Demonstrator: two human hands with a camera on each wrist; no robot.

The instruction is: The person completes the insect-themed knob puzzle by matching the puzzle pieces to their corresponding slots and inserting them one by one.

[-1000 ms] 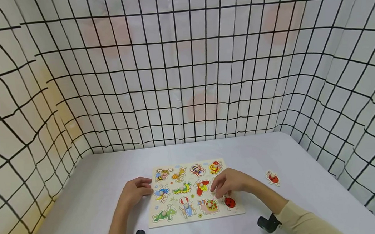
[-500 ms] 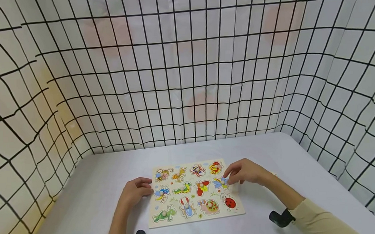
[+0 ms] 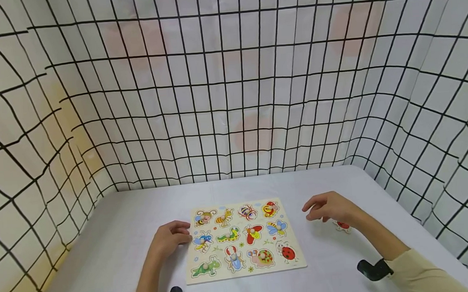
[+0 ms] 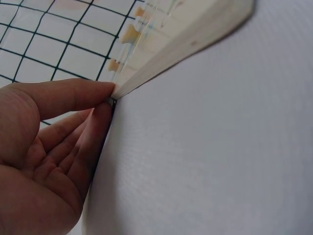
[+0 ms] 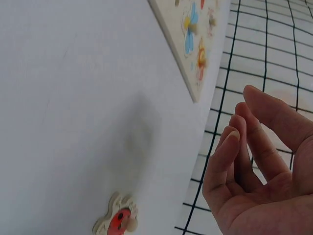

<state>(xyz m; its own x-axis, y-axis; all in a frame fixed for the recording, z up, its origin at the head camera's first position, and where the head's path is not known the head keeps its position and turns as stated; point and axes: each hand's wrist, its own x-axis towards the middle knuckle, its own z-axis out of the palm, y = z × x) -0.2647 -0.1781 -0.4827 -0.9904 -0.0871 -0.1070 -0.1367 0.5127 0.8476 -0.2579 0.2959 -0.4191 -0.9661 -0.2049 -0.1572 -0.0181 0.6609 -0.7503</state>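
A wooden peg puzzle board (image 3: 215, 277) with colourful insect pieces lies flat on the table. Along its left edge rests my left hand (image 3: 167, 240); in the left wrist view the thumb and fingertips (image 4: 105, 88) touch the board's edge. My right hand (image 3: 330, 207) hovers to the right of the board, fingers loosely bent and holding nothing. Behind its wrist in the head view, partly hidden, lies a loose ladybug puzzle piece (image 3: 342, 226), whose wooden knob shows in the right wrist view. A ladybug picture (image 3: 287, 252) without a knob fills the board's lower right spot.
The white-covered table (image 3: 141, 205) is bordered at the back and sides by a white wall with a black grid net (image 3: 227, 97). Each wrist carries a small black camera, such as the right one (image 3: 374, 270).
My right hand has moved from over the board's right part to the right, uncovering the blue-winged insect piece. The forearm now partly covers the loose ladybug piece. My left hand stays in place.
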